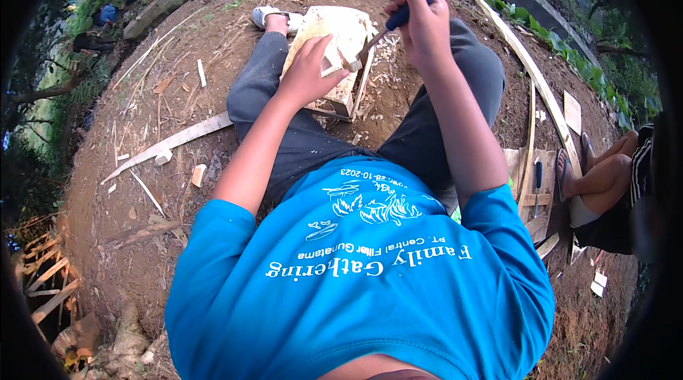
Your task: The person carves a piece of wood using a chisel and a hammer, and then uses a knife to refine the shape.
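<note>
Between my spread legs stands a pale wooden box (pixel 334 21) with a rough top. My left hand (pixel 311 73) is closed around a small pale wood piece (pixel 346 49), pressing it against the box top. In my raised right hand (pixel 425 28) is a dark blue-handled tool (pixel 400 17), gripped by its handle. Its narrow metal shaft slants down and left toward the wood piece. I cannot tell whether its tip touches the wood or what shape that tip has.
Wood shavings (pixel 388 60) litter the soil around the box. Long wooden strips (pixel 526 60) lie to the right, near another blue-handled tool (pixel 538 174) on boards. A seated person's leg (pixel 605 181) is at the far right. A curved plank (pixel 174 140) lies left.
</note>
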`<state>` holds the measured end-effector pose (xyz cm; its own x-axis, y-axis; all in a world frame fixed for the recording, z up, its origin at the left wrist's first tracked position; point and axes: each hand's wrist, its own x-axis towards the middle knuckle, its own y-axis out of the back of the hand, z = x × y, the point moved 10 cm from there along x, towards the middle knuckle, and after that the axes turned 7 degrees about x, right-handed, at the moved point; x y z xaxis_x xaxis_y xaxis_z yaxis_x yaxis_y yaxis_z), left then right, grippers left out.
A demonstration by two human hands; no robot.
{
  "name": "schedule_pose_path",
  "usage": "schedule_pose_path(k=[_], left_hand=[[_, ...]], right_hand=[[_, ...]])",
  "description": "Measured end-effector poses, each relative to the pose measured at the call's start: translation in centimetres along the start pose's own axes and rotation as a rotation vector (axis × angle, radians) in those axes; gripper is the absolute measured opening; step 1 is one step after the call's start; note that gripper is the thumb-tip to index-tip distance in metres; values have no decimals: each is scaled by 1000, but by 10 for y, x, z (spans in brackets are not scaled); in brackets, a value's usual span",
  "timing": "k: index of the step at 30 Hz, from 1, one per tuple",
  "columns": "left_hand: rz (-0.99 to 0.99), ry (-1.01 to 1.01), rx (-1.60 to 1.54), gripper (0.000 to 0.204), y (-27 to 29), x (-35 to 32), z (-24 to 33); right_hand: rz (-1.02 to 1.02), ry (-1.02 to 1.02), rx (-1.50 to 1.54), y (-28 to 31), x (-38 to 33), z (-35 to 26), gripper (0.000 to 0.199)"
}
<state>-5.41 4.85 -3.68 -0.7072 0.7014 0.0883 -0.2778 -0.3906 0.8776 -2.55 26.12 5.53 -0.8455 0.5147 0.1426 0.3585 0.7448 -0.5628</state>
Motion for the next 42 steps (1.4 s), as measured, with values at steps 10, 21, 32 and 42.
schedule_pose_path(k=[10,21,32,42], left_hand=[[-130,147,-712,48,16,55,14],[47,118,-531,31,29,64,13],[269,257,-497,28,31,57,4],[287,313,-597,23,18,46,-11]], right_hand=[[-56,-131,-187,-35,22,61,27],[-14,-61,-209,-44,25,56,26],[-226,-50,-174,-57,27,61,17],[-400,-124,-114,-69,22,77,22]])
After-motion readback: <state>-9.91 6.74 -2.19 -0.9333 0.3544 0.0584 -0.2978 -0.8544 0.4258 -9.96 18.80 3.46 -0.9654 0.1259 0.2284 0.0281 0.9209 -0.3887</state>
